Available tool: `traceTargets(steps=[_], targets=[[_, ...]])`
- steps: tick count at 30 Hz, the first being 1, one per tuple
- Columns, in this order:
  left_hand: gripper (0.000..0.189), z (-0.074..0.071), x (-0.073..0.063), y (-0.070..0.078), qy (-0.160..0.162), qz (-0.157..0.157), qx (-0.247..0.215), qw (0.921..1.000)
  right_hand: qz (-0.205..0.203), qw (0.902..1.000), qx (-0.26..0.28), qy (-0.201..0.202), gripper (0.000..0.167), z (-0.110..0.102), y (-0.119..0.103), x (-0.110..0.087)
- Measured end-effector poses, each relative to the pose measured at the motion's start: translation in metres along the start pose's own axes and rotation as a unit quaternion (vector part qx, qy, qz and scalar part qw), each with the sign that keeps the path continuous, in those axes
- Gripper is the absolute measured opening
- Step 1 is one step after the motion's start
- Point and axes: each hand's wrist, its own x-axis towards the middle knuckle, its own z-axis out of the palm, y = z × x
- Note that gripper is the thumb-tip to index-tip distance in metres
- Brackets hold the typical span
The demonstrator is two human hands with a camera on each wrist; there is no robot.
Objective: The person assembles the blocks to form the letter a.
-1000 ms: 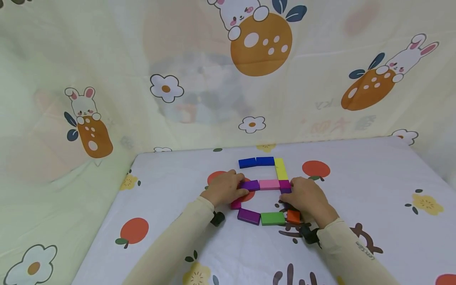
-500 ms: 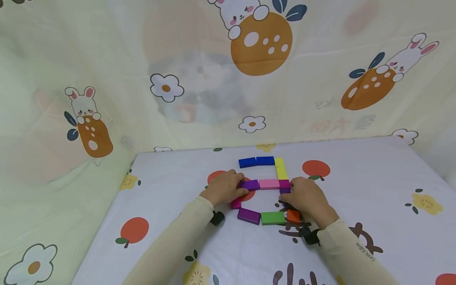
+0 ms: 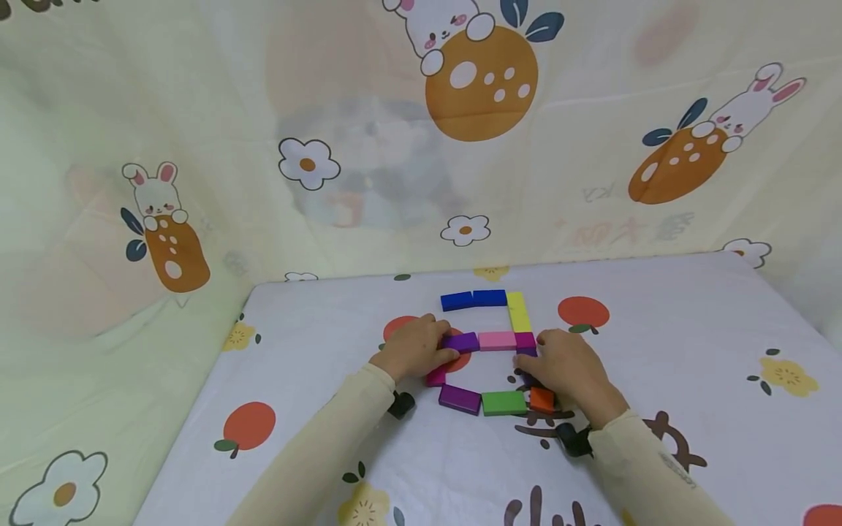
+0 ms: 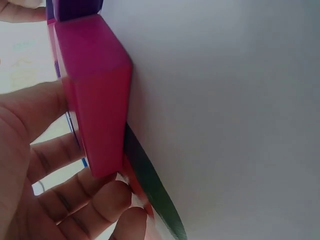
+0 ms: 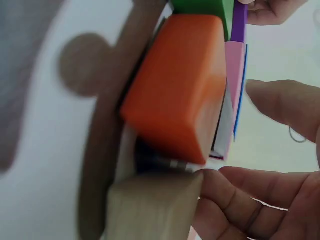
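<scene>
My left hand is at the left end of a row of blocks, with index finger and thumb on either side of a purple block. A magenta block lies under that hand, beside its thumb. My right hand straddles the right-hand column, its thumb and fingers at a dark purple block partly hidden by them. In the right wrist view, fingertips touch a pale wood-coloured block beside an orange block. A pink block lies between the hands, next to a small magenta end.
Behind the hands, blue blocks meet a yellow block. In front lie a plum-coloured block and a green block. A patterned white cloth covers the table, and a cream curtain hangs behind it.
The right hand has shifted very slightly at the dark purple block. The left hand and the blocks stay in place.
</scene>
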Motion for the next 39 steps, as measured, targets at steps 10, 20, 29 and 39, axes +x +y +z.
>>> traceTargets(steps=[10,20,29,39], targets=[[0.041,-0.001,-0.004,-0.001,0.0,-0.007,-0.032,0.9995,-0.143,0.989,-0.03,0.023,0.036,-0.005,0.033,-0.034],[0.039,0.002,-0.005,-0.006,0.002,-0.007,-0.027,0.9996,-0.166,0.9849,-0.044,0.024,0.027,0.005,0.035,-0.033],[0.042,0.004,-0.003,-0.004,0.007,-0.005,-0.022,0.9997,-0.164,0.9852,-0.04,0.032,0.027,0.007,0.035,-0.035],[0.041,0.004,-0.003,-0.003,0.005,-0.005,-0.024,0.9997,-0.16,0.9856,-0.041,0.037,0.032,-0.004,0.057,-0.04]])
